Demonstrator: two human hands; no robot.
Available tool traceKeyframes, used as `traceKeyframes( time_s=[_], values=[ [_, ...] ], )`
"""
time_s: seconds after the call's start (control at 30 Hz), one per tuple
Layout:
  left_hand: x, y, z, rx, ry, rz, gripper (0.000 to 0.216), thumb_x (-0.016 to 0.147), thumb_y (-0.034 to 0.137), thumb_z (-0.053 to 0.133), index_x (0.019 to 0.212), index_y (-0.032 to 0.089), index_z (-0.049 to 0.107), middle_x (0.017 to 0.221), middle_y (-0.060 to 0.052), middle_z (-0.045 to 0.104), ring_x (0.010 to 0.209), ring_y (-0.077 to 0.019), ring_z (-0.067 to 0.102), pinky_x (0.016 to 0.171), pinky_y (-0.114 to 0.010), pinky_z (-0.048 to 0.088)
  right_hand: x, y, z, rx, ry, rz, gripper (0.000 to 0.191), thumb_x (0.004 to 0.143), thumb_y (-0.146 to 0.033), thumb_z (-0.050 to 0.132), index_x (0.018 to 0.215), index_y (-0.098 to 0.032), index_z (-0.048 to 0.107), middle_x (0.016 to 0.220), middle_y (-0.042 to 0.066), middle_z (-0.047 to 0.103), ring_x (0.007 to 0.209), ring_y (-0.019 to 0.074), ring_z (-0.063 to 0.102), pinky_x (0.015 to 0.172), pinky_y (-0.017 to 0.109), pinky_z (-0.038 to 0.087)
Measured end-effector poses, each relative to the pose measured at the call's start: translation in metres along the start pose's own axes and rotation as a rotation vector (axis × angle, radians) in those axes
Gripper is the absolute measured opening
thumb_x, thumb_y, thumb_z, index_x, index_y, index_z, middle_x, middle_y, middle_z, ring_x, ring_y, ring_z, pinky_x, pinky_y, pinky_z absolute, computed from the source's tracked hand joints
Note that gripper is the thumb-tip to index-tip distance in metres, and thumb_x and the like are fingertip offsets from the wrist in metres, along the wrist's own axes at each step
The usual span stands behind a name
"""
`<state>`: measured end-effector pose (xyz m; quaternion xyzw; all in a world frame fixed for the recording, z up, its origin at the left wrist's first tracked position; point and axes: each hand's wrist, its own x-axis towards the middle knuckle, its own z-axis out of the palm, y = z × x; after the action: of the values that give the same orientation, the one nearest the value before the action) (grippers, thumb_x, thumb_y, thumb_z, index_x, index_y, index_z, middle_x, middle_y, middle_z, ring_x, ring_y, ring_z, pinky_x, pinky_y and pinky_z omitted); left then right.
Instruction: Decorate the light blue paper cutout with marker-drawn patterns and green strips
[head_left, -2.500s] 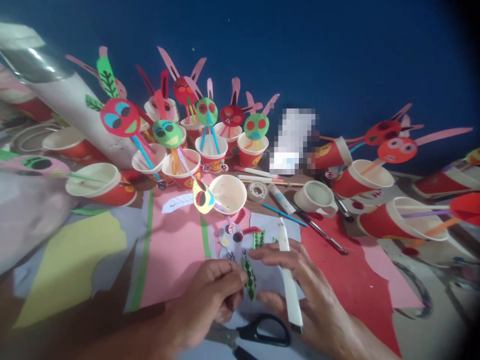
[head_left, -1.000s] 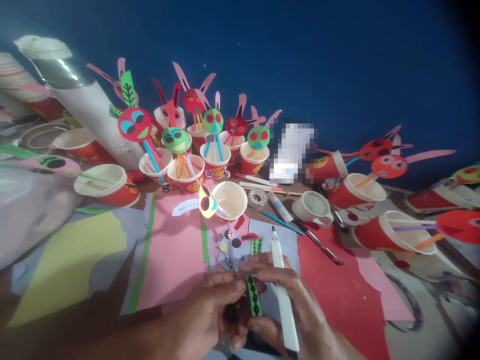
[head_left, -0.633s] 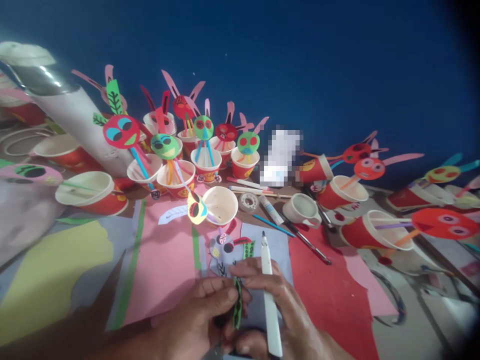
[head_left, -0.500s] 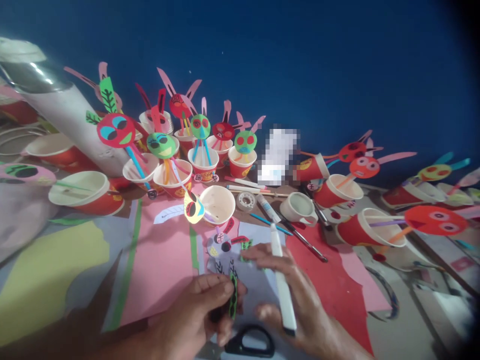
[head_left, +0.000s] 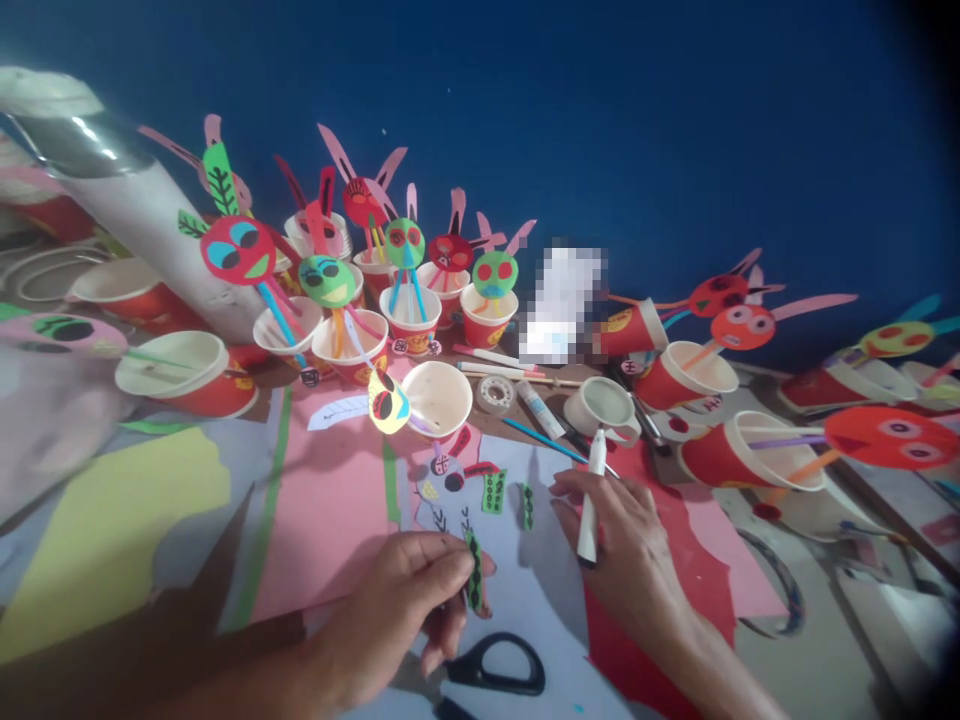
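Observation:
My left hand (head_left: 405, 610) pinches a narrow green paper strip with black dots (head_left: 474, 572) over a pale lilac sheet (head_left: 525, 600). My right hand (head_left: 622, 550) holds a white marker (head_left: 591, 490) between its fingers, tip end toward me, with the forefinger stretched toward two small green cut-outs (head_left: 495, 492) lying on the sheet. Black-handled scissors (head_left: 499, 665) lie just below my left hand.
Several red paper cups with paper faces on straws (head_left: 405, 300) crowd the back by a blue wall. A white cup (head_left: 442, 398), a tape roll (head_left: 495, 393), a glue tube (head_left: 538, 410) and pens lie behind the sheet. Pink (head_left: 330, 510), yellow (head_left: 112, 520) and red (head_left: 675, 580) papers cover the surface.
My right hand has let go of the green strip and moved right and away with the marker. My left hand keeps the strip. The scissors have come back into view.

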<state>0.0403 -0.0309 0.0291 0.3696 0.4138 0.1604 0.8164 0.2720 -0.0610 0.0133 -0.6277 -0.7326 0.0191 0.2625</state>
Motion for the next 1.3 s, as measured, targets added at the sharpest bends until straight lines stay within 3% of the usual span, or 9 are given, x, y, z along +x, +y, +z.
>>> traceKeyframes(
  time_s=[0.27, 0.7, 0.93, 1.03, 1.2, 1.3],
  values=[
    [-0.003, 0.004, -0.001, 0.168, 0.085, 0.026, 0.049, 0.077, 0.061, 0.061, 0.064, 0.013, 0.06, 0.038, 0.004, 0.045, 0.032, -0.0049, 0.032, 0.035, -0.017, 0.023, 0.003, -0.004, 0.011, -0.018, -0.086, -0.137, 0.034, 0.079, -0.019, 0.063, 0.112, -0.021, 0.054, 0.107, 0.007, 0.07, 0.092, 0.0263, 0.061, 0.082, 0.041, 0.038],
    [0.006, 0.013, 0.007, 0.227, 0.106, 0.03, 0.051, 0.08, 0.061, 0.055, 0.064, 0.013, 0.062, 0.037, 0.003, 0.045, 0.032, -0.0061, 0.032, 0.037, -0.019, 0.024, -0.003, 0.002, 0.016, 0.015, -0.04, -0.173, 0.025, 0.085, -0.016, 0.055, 0.109, -0.021, 0.056, 0.096, 0.006, 0.072, 0.079, 0.0224, 0.062, 0.087, 0.043, 0.037],
    [0.005, 0.007, 0.004, 0.223, 0.049, 0.031, 0.054, 0.08, 0.065, 0.053, 0.067, 0.013, 0.062, 0.037, 0.004, 0.043, 0.03, -0.0055, 0.029, 0.035, -0.019, 0.022, 0.002, -0.001, 0.01, 0.042, -0.031, -0.119, 0.018, 0.086, -0.018, 0.053, 0.103, -0.021, 0.057, 0.086, 0.004, 0.07, 0.074, 0.0206, 0.061, 0.072, 0.034, 0.043],
    [0.002, 0.002, 0.002, 0.201, 0.009, 0.014, 0.056, 0.079, 0.068, 0.054, 0.068, 0.013, 0.062, 0.035, 0.005, 0.041, 0.03, -0.0057, 0.03, 0.035, -0.019, 0.022, 0.004, 0.0, 0.01, 0.036, -0.029, -0.097, 0.026, 0.086, -0.007, 0.045, 0.105, -0.021, 0.057, 0.078, 0.003, 0.067, 0.071, 0.0203, 0.059, 0.068, 0.033, 0.041],
    [-0.003, 0.0, 0.004, 0.2, -0.014, -0.047, 0.057, 0.074, 0.07, 0.058, 0.069, 0.013, 0.058, 0.066, -0.007, 0.065, 0.033, -0.0028, 0.035, 0.036, -0.019, 0.022, 0.003, 0.001, 0.018, 0.026, -0.013, -0.111, 0.035, 0.081, 0.001, 0.044, 0.105, -0.02, 0.058, 0.086, 0.004, 0.069, 0.076, 0.0208, 0.06, 0.073, 0.035, 0.036],
    [-0.005, -0.002, 0.007, 0.228, -0.025, -0.065, 0.05, 0.074, 0.064, 0.061, 0.068, 0.014, 0.055, 0.071, -0.008, 0.067, 0.034, -0.0025, 0.037, 0.036, -0.019, 0.022, 0.002, 0.0, 0.02, 0.037, -0.009, -0.121, 0.032, 0.081, 0.001, 0.045, 0.103, -0.02, 0.057, 0.086, 0.004, 0.07, 0.076, 0.0205, 0.061, 0.072, 0.035, 0.035]
  ],
)
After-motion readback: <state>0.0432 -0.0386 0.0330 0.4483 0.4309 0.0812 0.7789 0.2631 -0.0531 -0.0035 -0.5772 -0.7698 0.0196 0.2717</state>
